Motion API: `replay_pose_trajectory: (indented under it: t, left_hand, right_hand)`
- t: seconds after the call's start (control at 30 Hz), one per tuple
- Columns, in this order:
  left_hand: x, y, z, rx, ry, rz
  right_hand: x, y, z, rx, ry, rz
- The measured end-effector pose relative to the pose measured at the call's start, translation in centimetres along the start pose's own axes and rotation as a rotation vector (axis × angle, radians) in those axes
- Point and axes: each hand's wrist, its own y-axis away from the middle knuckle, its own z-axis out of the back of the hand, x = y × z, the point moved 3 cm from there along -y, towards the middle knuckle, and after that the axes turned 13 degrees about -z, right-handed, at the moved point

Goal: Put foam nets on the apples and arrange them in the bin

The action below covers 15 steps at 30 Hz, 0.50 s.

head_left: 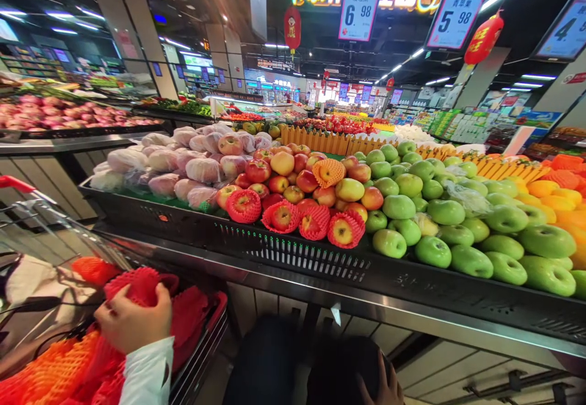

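My left hand (132,322), in a white sleeve, reaches into a shopping cart (201,344) at the lower left and grips a red foam fruit net (140,283). Under it lies a heap of red and orange foam nets (68,362). My right hand (383,390) shows only partly at the bottom edge, fingers spread on a dark rounded fabric shape (341,365); it holds nothing. Ahead, red apples (293,185), some in red foam nets (281,215), lie on the display shelf.
The black display shelf (293,252) runs across in front with a steel ledge below. Green apples (439,222) fill its right part, wrapped pale fruit (183,160) the left, orange fruit (558,197) the far right. Price signs (359,2) hang overhead. The cart's red handle (16,183) is at left.
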Motion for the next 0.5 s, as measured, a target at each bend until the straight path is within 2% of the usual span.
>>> replay_pose_trajectory:
  t: [0.07,0.17,0.27,0.33,0.37,0.4,0.47,0.5]
  left_hand:
    - [0.0,0.5,-0.1,-0.128,0.071,-0.026]
    - [-0.9,2.6,-1.6,-0.186,0.150,-0.184]
    - [-2.7,6.9,-3.5,-0.284,0.188,-0.352]
    - [-4.3,10.8,-4.4,-0.331,0.234,-0.465]
    - [-5.1,13.0,-4.9,-0.287,0.291,-0.532]
    - [-6.0,15.4,-5.3,-0.179,0.371,-0.634]
    - [-7.8,20.6,-6.3,0.195,0.540,-0.912]
    - [-8.4,23.5,-6.8,0.433,0.590,-1.073]
  right_hand:
    - [0.1,0.1,-0.1,-0.004,-0.004,0.010]
    - [0.0,0.3,-0.6,-0.063,-0.016,0.024]
    - [-0.8,-0.4,-1.0,-0.105,-0.064,0.036]
    - [-1.0,-1.1,-0.8,-0.087,-0.168,0.118]
    - [-0.8,-1.2,-0.6,-0.050,-0.249,0.201]
    - [-0.3,-1.2,-0.4,0.013,-0.347,0.298]
    - [1.4,-0.3,-0.3,0.236,-0.570,0.473]
    - [2.5,0.5,-0.5,0.375,-0.688,0.497]
